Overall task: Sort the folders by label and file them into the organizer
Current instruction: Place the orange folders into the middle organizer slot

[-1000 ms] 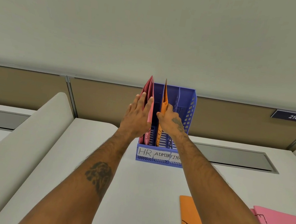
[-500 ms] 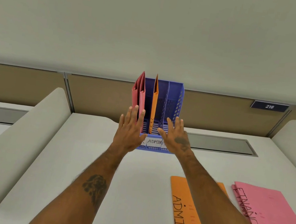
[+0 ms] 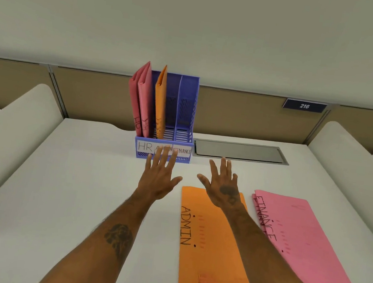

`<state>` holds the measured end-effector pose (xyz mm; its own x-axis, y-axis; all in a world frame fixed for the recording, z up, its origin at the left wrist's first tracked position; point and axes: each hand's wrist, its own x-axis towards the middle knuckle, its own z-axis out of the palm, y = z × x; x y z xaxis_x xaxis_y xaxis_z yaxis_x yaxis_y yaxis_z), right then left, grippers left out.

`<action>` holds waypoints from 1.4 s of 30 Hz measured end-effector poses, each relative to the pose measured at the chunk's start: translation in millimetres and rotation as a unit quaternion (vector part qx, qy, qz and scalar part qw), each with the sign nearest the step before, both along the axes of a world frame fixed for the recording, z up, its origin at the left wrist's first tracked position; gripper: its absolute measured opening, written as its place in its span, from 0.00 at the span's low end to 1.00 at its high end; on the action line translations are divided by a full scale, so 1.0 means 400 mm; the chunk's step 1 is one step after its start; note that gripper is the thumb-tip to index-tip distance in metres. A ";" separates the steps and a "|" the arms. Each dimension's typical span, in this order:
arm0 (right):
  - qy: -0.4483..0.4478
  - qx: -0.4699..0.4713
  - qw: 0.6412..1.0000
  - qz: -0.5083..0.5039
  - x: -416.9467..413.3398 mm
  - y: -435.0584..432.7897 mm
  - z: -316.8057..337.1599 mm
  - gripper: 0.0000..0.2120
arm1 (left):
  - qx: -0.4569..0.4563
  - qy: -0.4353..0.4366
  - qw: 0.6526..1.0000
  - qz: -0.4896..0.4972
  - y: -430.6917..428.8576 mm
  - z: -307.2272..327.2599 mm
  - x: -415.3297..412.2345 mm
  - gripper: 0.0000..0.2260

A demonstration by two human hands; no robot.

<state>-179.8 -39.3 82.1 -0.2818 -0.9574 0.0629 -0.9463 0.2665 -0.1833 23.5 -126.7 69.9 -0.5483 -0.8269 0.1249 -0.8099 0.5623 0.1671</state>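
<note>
ADMIN folder (image 3: pixel 212 247) and FINANCE folders (image 3: pixel 304 249) lie flat on the desk (image 3: pixel 80 186) near the organizer (image 3: pixel 162 156); left hand (image 3: pixel 159 181) and right hand (image 3: pixel 223 190) hover above, fingers spread wide, holding nothing; the pink FINANCE ones could slip into the HR slot, whose HR folders (image 3: pixel 141 102) are pink too.

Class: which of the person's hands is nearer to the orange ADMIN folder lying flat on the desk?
Right. The right hand is over the top edge of the orange ADMIN folder; the left hand is off to its left, in front of the blue organizer.
</note>
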 end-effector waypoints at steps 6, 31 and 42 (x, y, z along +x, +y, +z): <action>-0.002 0.025 1.000 0.010 -0.127 0.131 -0.086 0.51 | 0.020 -0.019 1.000 0.009 0.122 -0.068 -0.106 0.38; -0.053 0.142 0.983 -0.107 -0.189 0.290 -0.267 0.43 | 0.184 -0.042 0.975 0.117 0.338 -0.233 -0.155 0.36; -0.043 0.143 0.972 -0.179 -0.152 0.303 -0.292 0.39 | 0.290 0.033 0.929 0.228 0.355 -0.245 -0.173 0.27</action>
<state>-240.5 82.0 -34.7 -0.5922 -0.7720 -0.2308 -0.7680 0.6275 -0.1281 -45.9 15.4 -28.0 -0.1321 -0.9103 -0.3922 -0.9188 -0.0360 0.3931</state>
